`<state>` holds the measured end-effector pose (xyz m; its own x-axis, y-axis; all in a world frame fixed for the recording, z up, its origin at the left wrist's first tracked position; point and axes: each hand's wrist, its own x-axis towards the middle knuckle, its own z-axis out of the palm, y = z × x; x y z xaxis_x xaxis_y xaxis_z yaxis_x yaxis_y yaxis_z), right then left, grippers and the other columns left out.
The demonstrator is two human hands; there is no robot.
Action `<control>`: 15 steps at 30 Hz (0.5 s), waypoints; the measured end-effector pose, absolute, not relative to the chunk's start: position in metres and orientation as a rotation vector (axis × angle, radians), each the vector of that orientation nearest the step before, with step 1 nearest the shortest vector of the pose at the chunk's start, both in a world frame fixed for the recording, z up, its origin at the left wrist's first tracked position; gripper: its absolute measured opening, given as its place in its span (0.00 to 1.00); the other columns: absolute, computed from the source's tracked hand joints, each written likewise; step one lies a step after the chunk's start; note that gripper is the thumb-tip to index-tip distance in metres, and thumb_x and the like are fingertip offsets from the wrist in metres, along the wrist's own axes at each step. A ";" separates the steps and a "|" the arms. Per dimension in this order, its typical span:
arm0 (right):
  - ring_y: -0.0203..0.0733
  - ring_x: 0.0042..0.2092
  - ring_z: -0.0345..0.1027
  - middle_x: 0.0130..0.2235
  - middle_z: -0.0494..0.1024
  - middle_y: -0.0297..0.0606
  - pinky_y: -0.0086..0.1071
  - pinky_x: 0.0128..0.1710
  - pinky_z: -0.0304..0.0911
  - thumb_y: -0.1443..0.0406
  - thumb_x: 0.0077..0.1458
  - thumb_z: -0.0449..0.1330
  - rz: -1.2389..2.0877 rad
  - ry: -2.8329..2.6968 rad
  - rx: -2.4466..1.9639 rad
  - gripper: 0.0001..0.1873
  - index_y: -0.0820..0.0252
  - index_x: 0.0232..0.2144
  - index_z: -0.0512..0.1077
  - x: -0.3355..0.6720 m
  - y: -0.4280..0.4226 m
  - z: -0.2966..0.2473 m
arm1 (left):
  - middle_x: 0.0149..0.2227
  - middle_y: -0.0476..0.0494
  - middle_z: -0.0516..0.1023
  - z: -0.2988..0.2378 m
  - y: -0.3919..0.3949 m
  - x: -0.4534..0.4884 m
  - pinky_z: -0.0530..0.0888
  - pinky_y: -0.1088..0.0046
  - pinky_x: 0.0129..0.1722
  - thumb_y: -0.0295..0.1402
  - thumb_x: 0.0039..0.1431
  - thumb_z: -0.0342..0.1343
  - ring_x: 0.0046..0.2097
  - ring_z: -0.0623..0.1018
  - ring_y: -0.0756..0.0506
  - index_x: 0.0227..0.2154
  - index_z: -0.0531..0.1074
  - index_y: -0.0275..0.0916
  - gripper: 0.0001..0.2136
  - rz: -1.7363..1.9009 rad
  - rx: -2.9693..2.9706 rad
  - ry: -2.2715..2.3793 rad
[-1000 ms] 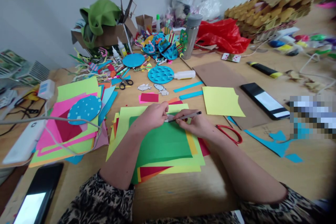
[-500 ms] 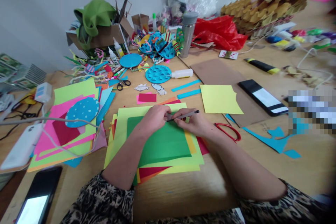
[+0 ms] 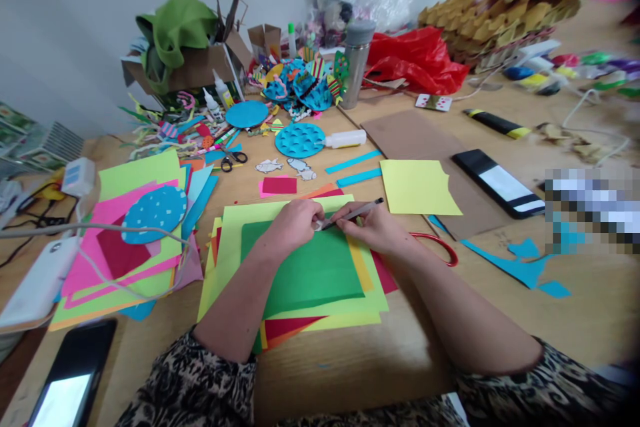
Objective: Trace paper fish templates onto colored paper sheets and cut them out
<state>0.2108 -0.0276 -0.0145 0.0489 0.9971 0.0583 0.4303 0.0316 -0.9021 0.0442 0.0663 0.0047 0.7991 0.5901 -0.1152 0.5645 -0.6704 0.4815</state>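
Cluttered table [image 3: 350,367]: right hand [image 3: 373,230] pens [image 3: 353,214] cutout [image 3: 319,225] under left hand [image 3: 295,223]

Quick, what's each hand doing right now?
Left hand: closed, pinching a small white paper piece.
Right hand: closed, holding a grey pen.

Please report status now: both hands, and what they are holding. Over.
Left hand pinches white cutout over green sheet. Right hand holds pen, tip at cutout. Red scissors lie beside right hand.
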 end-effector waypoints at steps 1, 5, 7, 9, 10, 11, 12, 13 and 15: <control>0.41 0.32 0.71 0.28 0.79 0.40 0.31 0.30 0.64 0.65 0.49 0.59 0.890 -1.487 -1.508 0.09 0.63 0.30 0.78 0.212 -0.027 -0.016 | 0.31 0.44 0.79 0.005 0.066 0.044 0.69 0.73 0.33 0.23 0.50 0.54 0.34 0.76 0.45 0.32 0.77 0.38 0.09 0.069 2.484 0.861; 0.40 0.29 0.70 0.26 0.78 0.39 0.31 0.28 0.63 0.64 0.48 0.60 0.934 -1.442 -1.476 0.10 0.64 0.30 0.77 0.216 -0.025 -0.022 | 0.32 0.45 0.80 0.006 0.065 0.045 0.69 0.73 0.34 0.22 0.50 0.54 0.35 0.76 0.45 0.32 0.77 0.39 0.10 0.074 2.495 0.855; 0.39 0.28 0.69 0.26 0.78 0.40 0.30 0.27 0.62 0.63 0.47 0.60 0.953 -1.425 -1.459 0.10 0.65 0.29 0.77 0.217 -0.025 -0.022 | 0.32 0.45 0.80 0.007 0.065 0.045 0.69 0.73 0.34 0.21 0.49 0.53 0.35 0.76 0.45 0.31 0.78 0.39 0.11 0.071 2.500 0.853; 0.38 0.27 0.68 0.26 0.78 0.40 0.30 0.26 0.61 0.63 0.47 0.61 0.954 -1.406 -1.440 0.10 0.65 0.29 0.77 0.217 -0.024 -0.021 | 0.32 0.45 0.80 0.007 0.065 0.045 0.69 0.73 0.34 0.21 0.49 0.53 0.35 0.77 0.45 0.32 0.78 0.39 0.11 0.064 2.502 0.856; 0.38 0.27 0.67 0.25 0.77 0.39 0.30 0.25 0.61 0.63 0.47 0.61 0.949 -1.398 -1.437 0.09 0.65 0.28 0.77 0.217 -0.024 -0.021 | 0.32 0.45 0.80 0.007 0.065 0.045 0.69 0.73 0.35 0.21 0.49 0.53 0.35 0.77 0.45 0.32 0.78 0.39 0.12 0.059 2.503 0.857; 0.38 0.26 0.67 0.25 0.77 0.39 0.29 0.25 0.60 0.63 0.46 0.61 0.943 -1.393 -1.439 0.09 0.65 0.28 0.77 0.217 -0.024 -0.020 | 0.32 0.45 0.80 0.007 0.066 0.045 0.69 0.73 0.35 0.20 0.48 0.53 0.35 0.77 0.45 0.32 0.78 0.39 0.12 0.054 2.502 0.859; 0.38 0.26 0.67 0.25 0.77 0.39 0.29 0.25 0.60 0.63 0.46 0.61 0.936 -1.388 -1.442 0.09 0.65 0.27 0.77 0.217 -0.024 -0.019 | 0.32 0.45 0.80 0.007 0.066 0.045 0.69 0.73 0.35 0.20 0.48 0.53 0.35 0.77 0.45 0.32 0.78 0.39 0.12 0.050 2.501 0.859; 0.37 0.26 0.67 0.25 0.77 0.39 0.29 0.24 0.60 0.64 0.46 0.61 0.932 -1.384 -1.445 0.08 0.65 0.27 0.76 0.217 -0.024 -0.018 | 0.32 0.45 0.80 0.007 0.066 0.046 0.69 0.73 0.35 0.20 0.48 0.53 0.35 0.77 0.45 0.32 0.78 0.39 0.12 0.047 2.500 0.860; 0.37 0.26 0.67 0.25 0.77 0.39 0.29 0.24 0.60 0.64 0.46 0.61 0.932 -1.379 -1.449 0.08 0.65 0.27 0.76 0.217 -0.024 -0.017 | 0.32 0.45 0.80 0.008 0.066 0.046 0.69 0.73 0.35 0.20 0.49 0.53 0.35 0.77 0.45 0.32 0.78 0.39 0.12 0.044 2.498 0.863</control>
